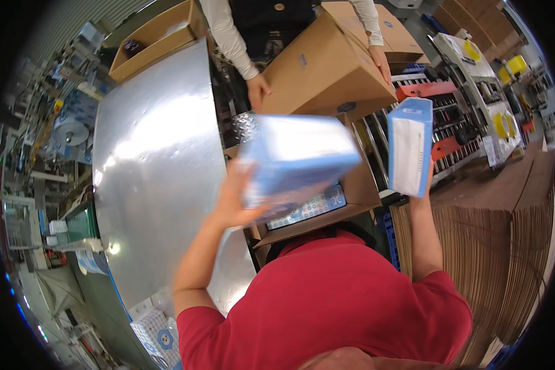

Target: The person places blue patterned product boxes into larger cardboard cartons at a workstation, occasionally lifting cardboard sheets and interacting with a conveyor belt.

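Observation:
My left hand (238, 199) grips the near left side of a blue-and-white package (305, 148), blurred by motion, above an open cardboard carton (365, 185). Inside the carton, part of a patterned blue-and-white pack (317, 203) shows. On the right, my right hand (426, 182) holds a second blue-and-white package (409, 148) upright from its far side; most of its fingers are hidden behind it. The two packages are apart. Just beyond the open carton, a co-worker's hands (258, 90) rest on a tilted cardboard box (323, 69).
A shiny metal table (166, 138) lies to the left, with a patterned pack (155, 333) at its near end. A roller conveyor (374, 148) runs at the right, below it stacked flat cardboard (467, 259). An open cardboard box (159, 51) stands at the far left.

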Demonstrator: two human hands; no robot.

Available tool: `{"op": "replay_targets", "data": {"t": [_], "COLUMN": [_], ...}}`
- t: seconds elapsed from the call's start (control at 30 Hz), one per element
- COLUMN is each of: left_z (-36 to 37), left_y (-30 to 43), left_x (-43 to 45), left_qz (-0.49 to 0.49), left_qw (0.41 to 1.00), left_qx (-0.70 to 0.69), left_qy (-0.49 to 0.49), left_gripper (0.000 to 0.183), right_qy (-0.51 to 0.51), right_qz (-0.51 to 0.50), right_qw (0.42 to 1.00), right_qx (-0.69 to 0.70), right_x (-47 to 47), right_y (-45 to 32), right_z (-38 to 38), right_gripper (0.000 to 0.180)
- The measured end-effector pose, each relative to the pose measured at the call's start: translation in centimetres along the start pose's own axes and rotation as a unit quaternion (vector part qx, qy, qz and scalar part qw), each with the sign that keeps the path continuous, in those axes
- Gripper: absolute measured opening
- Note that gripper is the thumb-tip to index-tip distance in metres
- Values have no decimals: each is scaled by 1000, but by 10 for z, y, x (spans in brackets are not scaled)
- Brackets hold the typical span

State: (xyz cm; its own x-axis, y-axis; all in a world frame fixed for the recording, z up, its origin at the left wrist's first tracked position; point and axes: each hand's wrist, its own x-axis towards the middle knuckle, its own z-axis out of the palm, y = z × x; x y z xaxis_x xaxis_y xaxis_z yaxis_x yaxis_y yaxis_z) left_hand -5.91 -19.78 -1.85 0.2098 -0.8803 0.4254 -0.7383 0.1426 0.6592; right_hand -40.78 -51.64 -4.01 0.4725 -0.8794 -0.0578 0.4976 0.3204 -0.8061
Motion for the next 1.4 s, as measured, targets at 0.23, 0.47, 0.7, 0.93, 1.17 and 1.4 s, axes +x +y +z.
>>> {"op": "replay_targets", "data": {"t": [0.23,0.47,0.7,0.93,1.17,1.4], "left_z": [213,217,129,34,-130,-300], "left_y": [-56,-129,-30,12,-84,-161], "left_x": [-16,-40,-36,-174,-264,-183], "left_qz": [-146,-363,-255,-415,-452,-567], "left_qw": [886,798,950,900,760,611], "left_qx": [-49,71,-135,35,374,455], "left_qy": [-436,-476,-117,130,279,312], "left_gripper": [68,69,41,29,45,56], "right_qy": [-209,-479,-471,-394,-643,-507], "right_qz": [122,-379,21,103,273,188], "right_qw": [948,298,230,417,212,376], "right_qx": [-205,-733,-851,-812,-684,-752], "right_x": [-15,20,55,81,41,43], "right_y": [-12,101,330,372,334,222], "right_z": [77,162,84,42,54,124], "right_gripper": [69,62,71,68,63,51]}}
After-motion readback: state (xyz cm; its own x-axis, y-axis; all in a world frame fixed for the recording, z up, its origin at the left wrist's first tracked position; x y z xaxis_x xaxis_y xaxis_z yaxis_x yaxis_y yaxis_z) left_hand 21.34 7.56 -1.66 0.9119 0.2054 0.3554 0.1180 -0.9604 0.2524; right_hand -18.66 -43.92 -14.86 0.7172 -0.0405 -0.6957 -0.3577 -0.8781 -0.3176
